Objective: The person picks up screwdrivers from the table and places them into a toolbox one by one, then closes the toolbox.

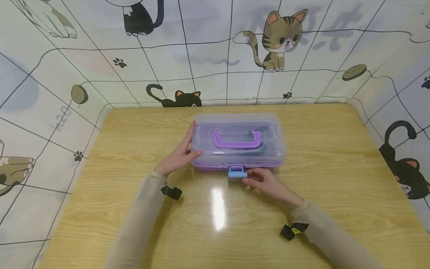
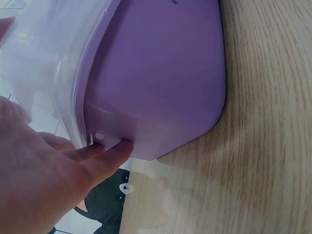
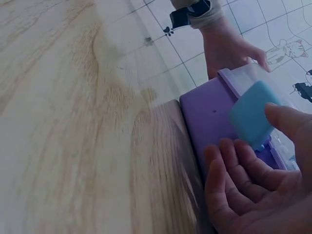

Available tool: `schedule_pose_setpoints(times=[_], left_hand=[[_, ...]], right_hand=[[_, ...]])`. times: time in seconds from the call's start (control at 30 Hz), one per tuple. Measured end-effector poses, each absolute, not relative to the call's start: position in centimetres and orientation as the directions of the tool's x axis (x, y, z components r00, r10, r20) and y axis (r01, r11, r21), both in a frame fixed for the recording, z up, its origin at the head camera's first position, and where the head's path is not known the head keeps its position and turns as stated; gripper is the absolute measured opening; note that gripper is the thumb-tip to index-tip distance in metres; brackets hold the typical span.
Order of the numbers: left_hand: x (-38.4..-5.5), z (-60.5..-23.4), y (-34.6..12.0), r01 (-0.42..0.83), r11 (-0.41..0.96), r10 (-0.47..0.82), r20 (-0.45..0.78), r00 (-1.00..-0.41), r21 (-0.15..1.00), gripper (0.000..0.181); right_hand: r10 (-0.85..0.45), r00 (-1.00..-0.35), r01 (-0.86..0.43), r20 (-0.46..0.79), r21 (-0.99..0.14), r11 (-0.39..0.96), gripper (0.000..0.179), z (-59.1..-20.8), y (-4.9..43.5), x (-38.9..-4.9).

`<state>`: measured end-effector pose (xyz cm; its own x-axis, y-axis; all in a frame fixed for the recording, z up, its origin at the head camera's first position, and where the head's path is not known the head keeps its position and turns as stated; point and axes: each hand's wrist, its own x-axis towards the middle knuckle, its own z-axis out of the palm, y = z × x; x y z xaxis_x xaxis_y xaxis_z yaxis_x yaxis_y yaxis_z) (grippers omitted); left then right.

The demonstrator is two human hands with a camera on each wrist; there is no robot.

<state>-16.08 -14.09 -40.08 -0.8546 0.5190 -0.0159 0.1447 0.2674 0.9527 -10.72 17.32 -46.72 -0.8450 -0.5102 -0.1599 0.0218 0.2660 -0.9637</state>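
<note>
A purple storage box (image 1: pixel 205 168) with a clear lid (image 1: pixel 238 158) and a purple handle (image 1: pixel 236 145) stands on the table. My left hand (image 1: pixel 176 158) rests against its left end, thumb over the lid's front corner. In the left wrist view, fingertips (image 2: pixel 124 146) press the purple side wall just under the lid's rim. My right hand (image 1: pixel 267 183) is at the box's front and pinches the right edge of the light blue latch (image 1: pixel 237 174), which sticks out from the front. In the right wrist view, the thumb (image 3: pixel 282 117) lies on the latch, with bent fingers below it.
The box is on a wooden table (image 1: pixel 322 157), close to its back edge. Cat-printed cloth (image 1: pixel 208 59) hangs behind and at both sides. A small black wrist device (image 1: pixel 172 192) sits on the left sleeve, another (image 1: pixel 292 231) on the right.
</note>
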Motion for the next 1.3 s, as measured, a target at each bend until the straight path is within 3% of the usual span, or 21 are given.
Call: schedule_pose_setpoints(times=[0.13,0.4,0.7,1.07,1.3], left_hand=[[-16.0,-40.2,-14.2,0.141,0.270,0.517,-0.020,-0.856,0.953,0.088],[-16.1,-40.1,-14.0,0.150,0.280,0.518,-0.017,-0.855,0.948,0.088],[-16.1,-40.2,-14.1,0.166,0.275,0.519,-0.001,-0.855,0.947,0.087],[-16.4,-40.7,-14.2,0.162,0.261,0.519,0.003,-0.855,0.951,0.087],[-16.1,-40.1,-14.0,0.158,0.270,0.519,-0.006,-0.855,0.950,0.087]], right_hand=[[-0.472,-0.866,0.006,-0.163,-0.949,0.316,0.023,-46.7,17.0,-10.8],[-0.474,-0.863,0.033,-0.173,-0.956,0.291,0.046,-46.4,16.0,-11.0],[-0.455,-0.865,0.085,-0.211,-0.956,0.282,0.051,-46.4,15.6,-11.1],[-0.427,-0.832,0.231,-0.354,-0.921,0.315,0.058,-46.4,15.6,-10.8],[-0.497,-0.776,0.339,-0.388,-0.922,0.189,0.059,-46.3,15.6,-10.9]])
